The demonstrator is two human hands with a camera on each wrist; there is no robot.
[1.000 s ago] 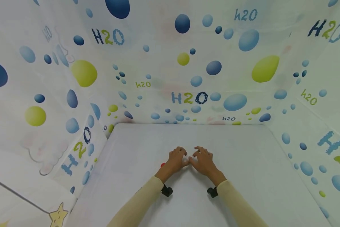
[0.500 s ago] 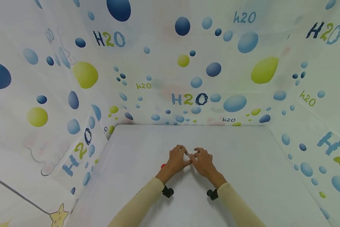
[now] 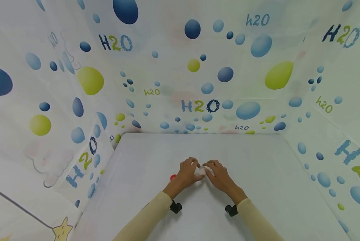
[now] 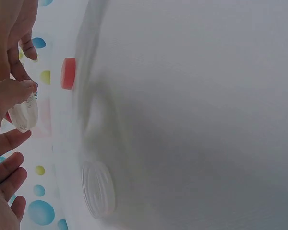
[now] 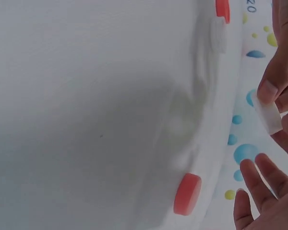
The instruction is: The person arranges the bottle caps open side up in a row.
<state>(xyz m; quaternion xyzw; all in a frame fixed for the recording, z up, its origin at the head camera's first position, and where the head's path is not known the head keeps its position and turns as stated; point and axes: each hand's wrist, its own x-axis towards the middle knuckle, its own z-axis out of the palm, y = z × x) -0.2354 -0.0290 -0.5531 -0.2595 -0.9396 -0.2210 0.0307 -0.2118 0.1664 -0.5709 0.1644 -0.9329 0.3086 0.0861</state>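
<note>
Between the two hands is a small round clear plastic jar (image 3: 201, 170), shallow, with fine ridges at its rim in the left wrist view. The left hand (image 3: 186, 172) pinches it with thumb and index finger, other fingers spread. From the other side, the right hand (image 3: 219, 175) meets it with thumb and index finger; its remaining fingers stick out loosely in the right wrist view. A red lid (image 3: 173, 177) shows beside the left wrist. Another red lid (image 5: 187, 194) lies toward the right hand's side. A second clear round jar (image 4: 98, 189) rests on the table below the left hand.
The white table (image 3: 143, 154) meets a backdrop (image 3: 167, 67) printed with blue and green drops and "H2O" lettering, which closes in the back and both sides. A black camera mount (image 3: 175, 207) sits at the left wrist, a similar camera mount (image 3: 231, 210) at the right.
Both hands have come slightly nearer the body, and the right forearm has shifted a little right. More of the clear jar now shows between the fingertips. The red lid stays put.
</note>
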